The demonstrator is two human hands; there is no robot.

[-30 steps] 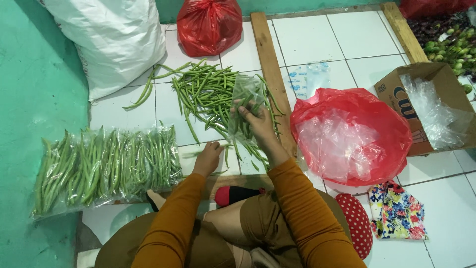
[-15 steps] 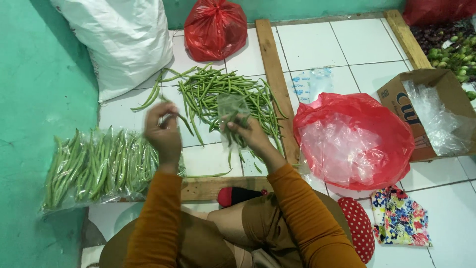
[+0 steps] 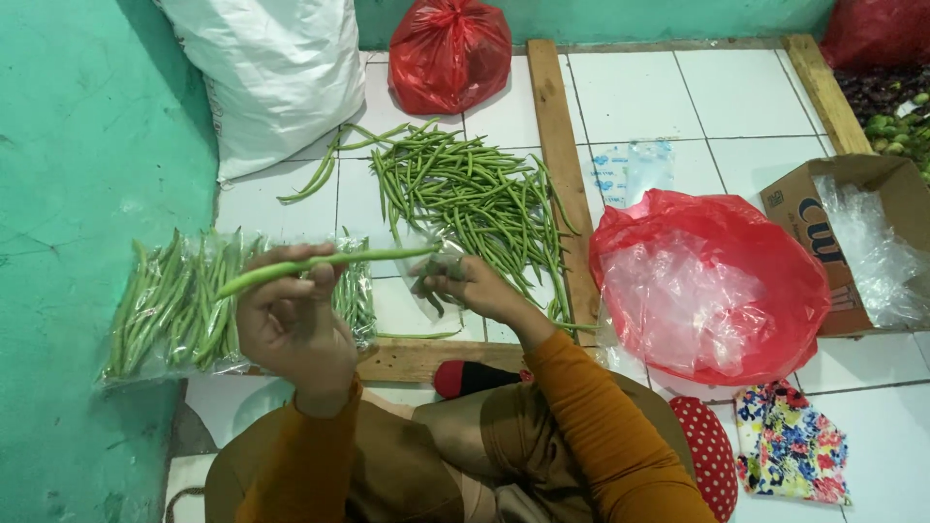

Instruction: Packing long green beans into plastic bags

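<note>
My left hand is raised and pinches a long green bean that lies level, its tip reaching towards my right hand. My right hand grips the mouth of a small clear plastic bag with a few beans in it. Just beyond both hands a loose pile of green beans lies on the white tiled floor. Under and left of my left hand lie clear packed bags of beans.
A big white sack leans on the green wall. A red plastic bag stands at the back; another open red bag holds clear bags. A cardboard box is at right. Wooden slats cross the floor.
My left hand rose from the floor with a bean and now holds it level towards the bag. My right hand drew the clear bag back from the pile.
</note>
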